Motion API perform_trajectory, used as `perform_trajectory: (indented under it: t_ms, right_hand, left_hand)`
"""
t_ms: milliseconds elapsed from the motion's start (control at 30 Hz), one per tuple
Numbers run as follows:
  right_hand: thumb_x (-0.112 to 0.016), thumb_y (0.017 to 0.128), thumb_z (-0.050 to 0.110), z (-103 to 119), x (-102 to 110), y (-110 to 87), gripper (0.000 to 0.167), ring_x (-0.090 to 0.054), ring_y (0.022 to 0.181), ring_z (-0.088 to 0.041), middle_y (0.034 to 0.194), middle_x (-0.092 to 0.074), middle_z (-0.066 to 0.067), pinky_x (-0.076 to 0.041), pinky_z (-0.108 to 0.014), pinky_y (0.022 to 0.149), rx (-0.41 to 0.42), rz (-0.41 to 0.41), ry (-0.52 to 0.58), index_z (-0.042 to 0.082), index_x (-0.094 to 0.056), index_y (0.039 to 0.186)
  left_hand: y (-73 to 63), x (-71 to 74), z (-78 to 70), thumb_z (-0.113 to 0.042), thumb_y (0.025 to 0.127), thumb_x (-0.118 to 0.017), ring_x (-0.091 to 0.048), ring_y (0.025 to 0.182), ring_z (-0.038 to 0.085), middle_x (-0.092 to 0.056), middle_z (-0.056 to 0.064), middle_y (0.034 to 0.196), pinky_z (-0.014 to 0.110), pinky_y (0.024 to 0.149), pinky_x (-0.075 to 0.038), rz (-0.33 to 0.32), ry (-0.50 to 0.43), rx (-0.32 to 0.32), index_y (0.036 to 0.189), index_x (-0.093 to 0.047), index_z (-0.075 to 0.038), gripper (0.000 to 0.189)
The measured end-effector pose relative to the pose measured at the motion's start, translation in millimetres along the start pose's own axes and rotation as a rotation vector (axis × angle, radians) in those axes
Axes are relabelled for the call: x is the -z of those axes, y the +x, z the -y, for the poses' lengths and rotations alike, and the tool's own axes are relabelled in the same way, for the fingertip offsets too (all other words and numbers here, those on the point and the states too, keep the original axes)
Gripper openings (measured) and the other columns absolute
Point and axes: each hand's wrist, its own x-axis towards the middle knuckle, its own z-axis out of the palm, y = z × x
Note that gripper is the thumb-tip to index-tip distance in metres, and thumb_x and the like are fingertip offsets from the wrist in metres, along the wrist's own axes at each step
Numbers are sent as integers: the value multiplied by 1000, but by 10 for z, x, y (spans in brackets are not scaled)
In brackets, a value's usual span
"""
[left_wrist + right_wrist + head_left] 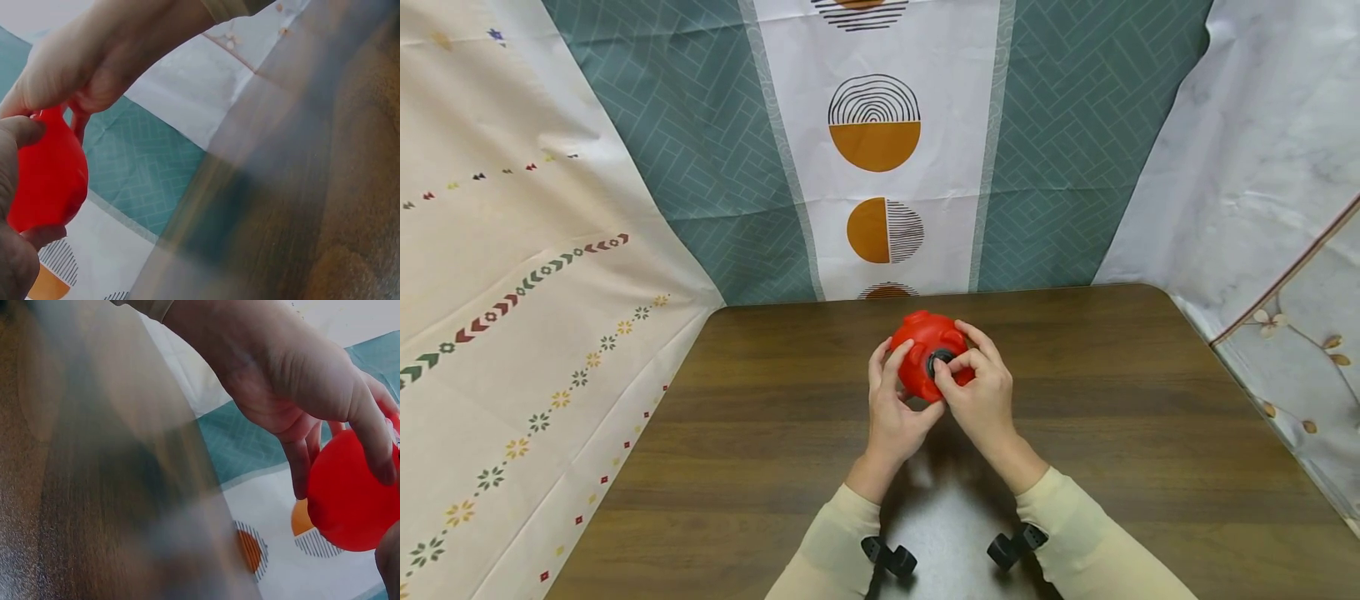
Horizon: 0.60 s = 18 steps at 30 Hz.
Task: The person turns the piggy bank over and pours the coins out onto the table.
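Observation:
Above the table, a glossy red rounded object (919, 331) with several bulges is held up between both hands. A black round piece (931, 364) is set in its near face. My left hand (895, 421) grips the object from the left, fingers on its side and thumb beneath. With thumb and index finger, my right hand (987, 404) pinches at the black piece, while another finger reaches over the object's right side. In the left wrist view the red object (53, 175) looks smooth. In the right wrist view its red shell (350, 494) hides the far fingers.
A brown wood-grain table (737, 467) lies under the hands. Behind it hangs a teal and white patterned cloth (1060, 167), with a cream cloth (512, 292) at the left and a whitish one (1247, 167) at the right. Black cameras (891, 557) sit on both wrists.

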Motion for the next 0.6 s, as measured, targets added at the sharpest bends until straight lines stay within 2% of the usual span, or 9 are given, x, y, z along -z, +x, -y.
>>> perform_trajectory:
  t_ms: [267, 600]
  right_hand:
    - [-74, 79, 5, 11, -45, -5, 17, -59, 113, -28, 128, -60, -6, -50, -47, 91, -48, -23, 18, 5, -61, 68]
    - [-73, 80, 5, 5, -89, -25, 18, -59, 113, -27, 127, -61, -5, -52, -46, 88, -70, -48, 33, 5, -60, 67]
  left_hand:
    - [2, -23, -8, -11, 74, -79, -44, 124, 26, -27, 10, 147, 32, 75, -56, -32, 6, 2, 139, -44, -22, 75]
    - [2, -41, 28, -8, 72, -80, -41, 126, 30, -28, 15, 146, 43, 77, -56, -66, 12, -39, 138, -45, -20, 76]
